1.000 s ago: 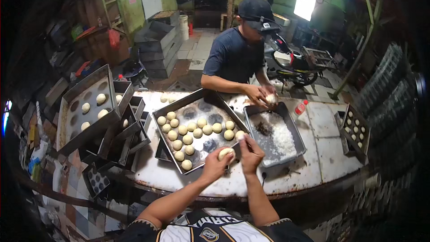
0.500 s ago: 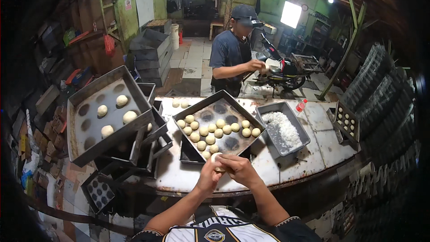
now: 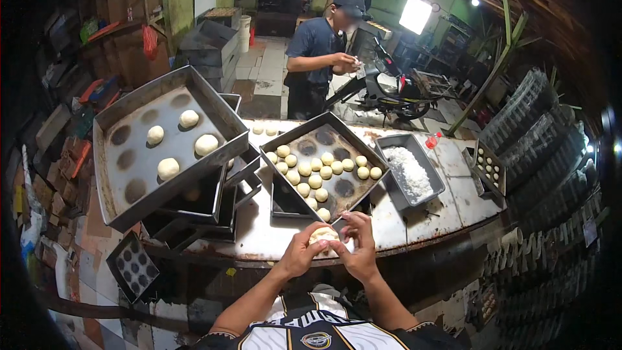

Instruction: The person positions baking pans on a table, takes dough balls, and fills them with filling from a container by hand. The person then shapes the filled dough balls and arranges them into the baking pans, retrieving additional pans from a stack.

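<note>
Four dough balls are kept in the big tray (image 3: pixel 123 175) at 9 o'clock. Many lie in the middle tray (image 3: pixel 363 149); flour fills the small tray (image 3: pixel 392 146). One dough ball (image 3: pixel 322 236), at 6 o'clock over the bench (image 3: pixel 259 236), is pinched by the left hand (image 3: pixel 301 254) and right hand (image 3: pixel 356 249), both grips wrapped on it.

Pale round dough ball (image 3: pixel 322 236), hand-cupped

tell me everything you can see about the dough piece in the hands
The dough piece is a small, pale cream lump, soft-looking and roughly round with a slightly uneven top. It sits pinched between the left hand and the right hand, whose fingers wrap its sides and hide its lower part. It is held above the near edge of the table, just short of the middle tray of similar balls, not touching either.
</note>
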A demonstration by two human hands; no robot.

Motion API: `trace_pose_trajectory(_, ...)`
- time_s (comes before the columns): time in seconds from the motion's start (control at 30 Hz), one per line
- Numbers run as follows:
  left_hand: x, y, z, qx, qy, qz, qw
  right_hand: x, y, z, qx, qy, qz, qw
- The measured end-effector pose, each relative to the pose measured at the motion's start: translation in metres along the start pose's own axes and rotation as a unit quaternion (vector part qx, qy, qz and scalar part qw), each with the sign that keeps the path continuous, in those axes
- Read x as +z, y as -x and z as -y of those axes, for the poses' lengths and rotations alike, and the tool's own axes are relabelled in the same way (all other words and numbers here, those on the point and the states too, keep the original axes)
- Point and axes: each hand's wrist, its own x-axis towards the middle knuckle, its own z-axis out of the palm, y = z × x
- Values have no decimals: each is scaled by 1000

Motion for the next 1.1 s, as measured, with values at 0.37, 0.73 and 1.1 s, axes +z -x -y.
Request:
trace_pose_trajectory(0.37,38,-13,-15,198,-198,-123,952,-30,-9,-7,22,-138,23,990)
trace_pose_trajectory(0.73,66,-44,24,-35,102,-84,991,-55,-22,-48,-148,84,10,985)
trace_pose_trajectory(1.1,114,-113,105,-28,-180,-81,980,-63,39,-137,250,-427,-181,850)
